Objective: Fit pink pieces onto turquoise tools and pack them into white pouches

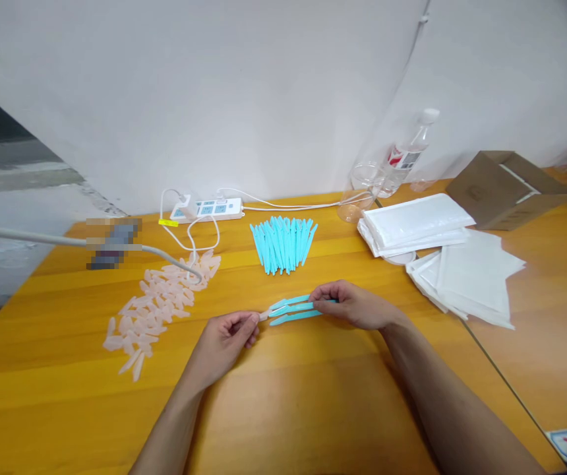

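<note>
Three slim blue razors (293,308), which look like eyebrow razors, fan out from the closed fingers of my right hand (355,305), tips toward the left. Between thumb and fingers my left hand (227,340) pinches a pale pink translucent cap (264,315). That cap meets the tip of the middle razor; how far it is on cannot be made out. Just beyond the hands lies a bundle of more blue razors (284,245). To the left, many loose pink caps (152,305) are spread in a long patch.
A white power strip (219,209) with cables lies along the wall. At back right stand a clear plastic cup (357,198), a bottle (407,158) and an open cardboard box (496,191). White padded envelopes (476,270) lie before them. A grey cable (165,254) crosses above the caps.
</note>
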`<state>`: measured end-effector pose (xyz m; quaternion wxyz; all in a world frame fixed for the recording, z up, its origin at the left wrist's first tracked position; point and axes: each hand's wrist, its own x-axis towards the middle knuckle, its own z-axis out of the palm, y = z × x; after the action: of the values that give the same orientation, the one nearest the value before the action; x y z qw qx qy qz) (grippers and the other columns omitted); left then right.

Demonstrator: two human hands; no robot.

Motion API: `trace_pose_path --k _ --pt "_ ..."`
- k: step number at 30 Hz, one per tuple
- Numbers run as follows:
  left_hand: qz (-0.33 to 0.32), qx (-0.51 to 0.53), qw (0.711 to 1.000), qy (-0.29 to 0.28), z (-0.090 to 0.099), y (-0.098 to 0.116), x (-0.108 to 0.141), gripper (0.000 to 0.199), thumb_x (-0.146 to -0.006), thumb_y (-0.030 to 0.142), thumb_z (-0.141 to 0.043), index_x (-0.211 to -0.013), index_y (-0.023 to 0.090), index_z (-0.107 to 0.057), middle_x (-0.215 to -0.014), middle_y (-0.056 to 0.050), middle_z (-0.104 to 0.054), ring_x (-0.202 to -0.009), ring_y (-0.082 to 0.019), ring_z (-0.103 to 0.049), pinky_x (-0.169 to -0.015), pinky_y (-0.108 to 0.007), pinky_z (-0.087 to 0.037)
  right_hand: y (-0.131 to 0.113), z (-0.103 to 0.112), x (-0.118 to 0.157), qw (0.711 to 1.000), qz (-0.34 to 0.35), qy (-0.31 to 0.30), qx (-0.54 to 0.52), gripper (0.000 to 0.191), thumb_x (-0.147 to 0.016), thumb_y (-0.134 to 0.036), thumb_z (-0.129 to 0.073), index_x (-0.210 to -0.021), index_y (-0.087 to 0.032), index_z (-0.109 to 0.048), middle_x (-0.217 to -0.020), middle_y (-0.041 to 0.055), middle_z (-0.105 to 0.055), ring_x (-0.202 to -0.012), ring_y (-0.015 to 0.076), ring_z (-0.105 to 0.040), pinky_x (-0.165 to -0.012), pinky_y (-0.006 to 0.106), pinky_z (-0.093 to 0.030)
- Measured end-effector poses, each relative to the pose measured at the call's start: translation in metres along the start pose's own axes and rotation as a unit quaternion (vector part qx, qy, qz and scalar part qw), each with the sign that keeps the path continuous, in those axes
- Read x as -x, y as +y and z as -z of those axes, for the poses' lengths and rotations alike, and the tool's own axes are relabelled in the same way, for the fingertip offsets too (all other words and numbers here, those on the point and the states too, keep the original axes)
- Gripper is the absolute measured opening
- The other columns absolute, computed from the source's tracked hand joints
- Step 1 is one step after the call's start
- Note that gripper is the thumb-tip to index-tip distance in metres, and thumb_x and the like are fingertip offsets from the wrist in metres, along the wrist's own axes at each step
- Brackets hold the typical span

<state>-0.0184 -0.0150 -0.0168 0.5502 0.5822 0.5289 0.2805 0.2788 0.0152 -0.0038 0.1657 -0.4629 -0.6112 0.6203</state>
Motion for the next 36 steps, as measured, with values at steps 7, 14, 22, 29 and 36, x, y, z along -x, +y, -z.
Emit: trace_pose_path --k 7,14,22,29,36 --pt "-0.074 -0.061 0.995 0.011 -0.02 0.006 0.001 0.033 -0.094 0.045 -0.059 -0.095 0.017 -0.076 -0.081 -0.004 -0.071 -0.069 -0.015 -0.059 -0.062 -0.024 -0.045 -0.012 -0.009 0.002 0.998 0.014 0.002 0.059 0.032 -0.089 -0.047 -0.057 -0.088 -0.017 -0.067 -0.066 -0.0052 -0.044 -0.057 0.0089 -0.032 -0.051 0.023 -0.026" --pt "-0.289 -0.28 0.915 0.005 -0.023 -0.004 0.003 0.024 -0.094 0.025 -0.063 -0.115 0.027 -0.074 -0.1 -0.008 -0.072 -0.092 -0.02 -0.064 -0.082 -0.032 -0.05 -0.02 -0.011 0.013 0.975 0.044 0.009 0.219 0.034 -0.087 -0.032 -0.053 -0.057 -0.017 -0.054 -0.056 -0.0046 -0.037 -0.054 0.0092 -0.028 -0.051 0.025 -0.022" --pt "-0.321 -0.345 0.881 0.04 -0.027 -0.005 0.0 0.02 -0.091 0.026 -0.066 -0.11 0.025 -0.073 -0.098 -0.008 -0.066 -0.092 -0.021 -0.061 -0.081 -0.035 -0.051 -0.021 -0.016 0.014 0.953 -0.016 0.092 0.287 0.014 -0.079 -0.032 -0.066 -0.075 -0.021 -0.073 -0.072 0.0029 -0.07 -0.062 0.015 -0.055 -0.058 0.025 -0.034" --pt "-0.295 -0.324 0.897 0.058 -0.028 -0.006 0.0 0.009 -0.092 0.026 -0.063 -0.089 0.023 -0.071 -0.087 -0.005 -0.064 -0.086 -0.019 -0.061 -0.077 -0.032 -0.049 -0.018 -0.019 0.009 0.938 0.004 0.086 0.337 0.012 -0.074 -0.025 -0.07 -0.084 -0.022 -0.077 -0.083 0.0048 -0.073 -0.071 0.0178 -0.061 -0.062 0.026 -0.037" --pt "-0.29 -0.266 0.914 0.101 -0.018 0.0 -0.006 0.008 -0.092 0.026 -0.065 -0.092 0.022 -0.072 -0.088 -0.005 -0.062 -0.086 -0.018 -0.061 -0.079 -0.031 -0.048 -0.008 -0.019 -0.001 0.936 0.048 0.181 0.297 0.022 -0.083 -0.04 -0.067 -0.078 -0.02 -0.071 -0.076 0.0035 -0.069 -0.065 0.015 -0.057 -0.06 0.025 -0.037"
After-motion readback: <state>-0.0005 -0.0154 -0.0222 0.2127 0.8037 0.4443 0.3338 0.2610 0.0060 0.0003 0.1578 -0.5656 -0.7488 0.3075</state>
